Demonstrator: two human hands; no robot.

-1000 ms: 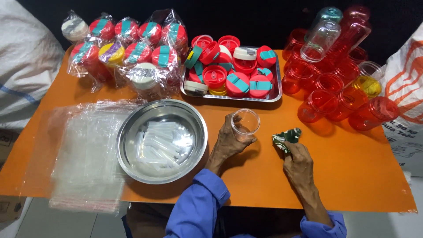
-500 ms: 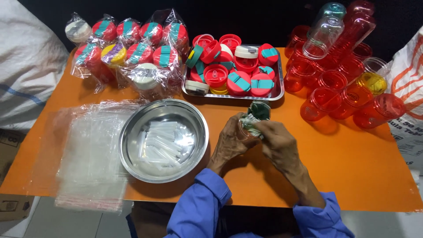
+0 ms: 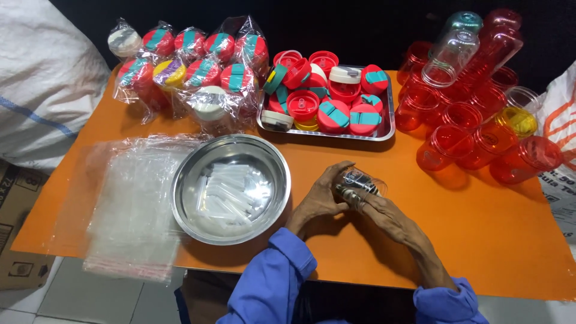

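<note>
both hands close around a small clear cup [image 3: 359, 183] lying tilted on its side just above the orange table [image 3: 492, 240]. left hand [image 3: 320, 201] cups it from the left, fingers curled; right hand [image 3: 384, 210] covers its right side, forearm angled inward.

Clear glossy plastic for the small cup [image 3: 359, 183] between the left hand [image 3: 318, 201] and the right hand [image 3: 384, 213]. Polished, mirror-like metal for the round bowl [image 3: 191, 198] and the tray [image 3: 387, 129]. Thin, shiny, crinkled film for the flat bags [image 3: 129, 210]. Translucent red glossy plastic for the jars [image 3: 474, 129]. Smooth matt orange for the table top [image 3: 480, 240]. Coarse woven white for the sack [image 3: 42, 78].
</note>
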